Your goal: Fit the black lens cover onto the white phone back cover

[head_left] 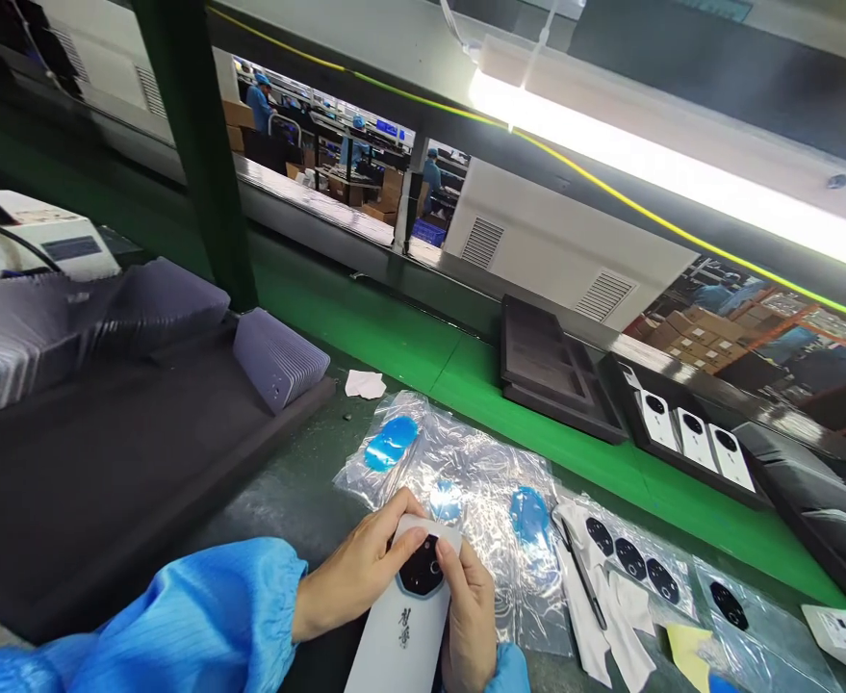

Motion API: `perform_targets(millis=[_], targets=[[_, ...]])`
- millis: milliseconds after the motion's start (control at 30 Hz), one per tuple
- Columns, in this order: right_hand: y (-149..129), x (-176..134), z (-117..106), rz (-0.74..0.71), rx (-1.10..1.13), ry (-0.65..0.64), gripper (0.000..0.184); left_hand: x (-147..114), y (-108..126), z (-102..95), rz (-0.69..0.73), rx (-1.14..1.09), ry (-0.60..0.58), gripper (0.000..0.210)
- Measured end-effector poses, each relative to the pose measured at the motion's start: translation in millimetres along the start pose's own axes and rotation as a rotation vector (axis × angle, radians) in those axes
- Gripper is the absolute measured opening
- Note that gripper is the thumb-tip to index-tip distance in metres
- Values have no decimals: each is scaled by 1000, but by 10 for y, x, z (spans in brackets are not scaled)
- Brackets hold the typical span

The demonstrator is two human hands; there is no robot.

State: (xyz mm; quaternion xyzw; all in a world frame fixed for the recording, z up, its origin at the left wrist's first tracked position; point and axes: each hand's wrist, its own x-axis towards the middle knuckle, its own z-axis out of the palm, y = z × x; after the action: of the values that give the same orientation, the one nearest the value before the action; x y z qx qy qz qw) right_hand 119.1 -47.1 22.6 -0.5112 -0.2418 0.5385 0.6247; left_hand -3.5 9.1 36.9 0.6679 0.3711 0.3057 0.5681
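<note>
Between my two hands is a white phone back cover (394, 640) with a black round camera lens plate (421, 566) near its top and dark characters below. My left hand (357, 568) grips the cover's left edge, its thumb pressing at the lens plate. On the other side my right hand (470, 602) wraps the right edge, thumb also on the plate. Clear plastic film (480, 452) with blue round films (392, 443) lies just beyond. To the right, a dark pen-like tool (587, 577) rests on a white cloth (574, 616), beside black lens plates (630, 558) on clear sheet.
A black foam tray (177, 462) with upright purple-grey panels (278, 356) fills the left. Dark trays (545, 356) stand on the green conveyor (394, 337), one holding white covers (693, 438). A green post (198, 144) rises at left; a lit tube lamp (646, 154) hangs overhead.
</note>
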Motion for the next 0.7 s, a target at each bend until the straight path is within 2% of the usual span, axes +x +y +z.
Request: perform_targets(millis=[133, 500, 600, 700], targets=[[10, 11, 10, 42, 18, 18, 45, 38, 39, -16, -60, -152, -37, 32], [-15, -75, -24, -10, -211, 49, 57, 102, 35, -103, -159, -385, -21, 50], [-57, -107, -73, 28, -191, 71, 61, 120, 8, -93, -161, -427, -31, 58], [-89, -107, -122, 7, -111, 158, 61, 110, -30, -33, -188, -452, -108, 64]])
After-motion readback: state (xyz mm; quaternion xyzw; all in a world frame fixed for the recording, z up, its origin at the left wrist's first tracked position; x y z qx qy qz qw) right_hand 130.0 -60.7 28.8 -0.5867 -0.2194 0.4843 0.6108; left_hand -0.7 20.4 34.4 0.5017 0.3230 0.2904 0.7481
